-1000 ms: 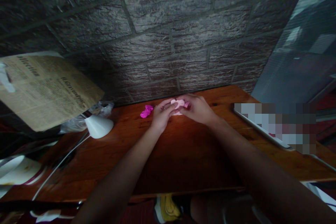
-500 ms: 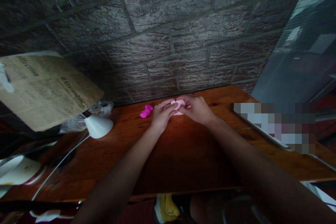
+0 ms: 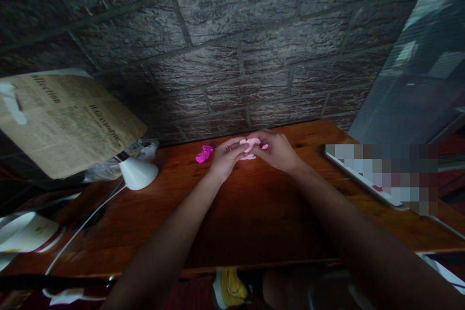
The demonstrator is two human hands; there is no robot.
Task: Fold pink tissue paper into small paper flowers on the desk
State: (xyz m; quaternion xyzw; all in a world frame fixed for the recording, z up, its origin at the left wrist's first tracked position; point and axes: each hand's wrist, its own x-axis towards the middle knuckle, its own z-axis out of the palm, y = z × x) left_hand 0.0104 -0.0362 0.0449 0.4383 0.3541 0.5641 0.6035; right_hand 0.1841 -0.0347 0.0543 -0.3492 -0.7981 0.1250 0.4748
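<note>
Between my two hands, near the back of the wooden table (image 3: 254, 213), is a lump of soft pale pink clay (image 3: 250, 144). My left hand (image 3: 225, 159) pinches its left side, thumb on the near face and fingers behind. My right hand (image 3: 276, 151) grips the right side, its thumb pressing into the middle. Just under the hands, more pale pink material shows, partly hidden by the fingers. Left of my left hand lies a crumpled lump of bright magenta clay (image 3: 204, 154), touched by neither hand.
A lamp with a white base (image 3: 138, 173) and a newsprint-patterned shade (image 3: 72, 121) stands at the left, its cord running forward. A white paper cup (image 3: 31, 231) lies at the left edge. A blurred-out flat device (image 3: 381, 174) sits at the right. The brick wall (image 3: 232, 58) rises behind.
Both hands stay at the same spot, still working the pale pink clay. Its upper edge now looks more lobed, and the right thumb sits nearer its middle. The view has shifted slightly.
</note>
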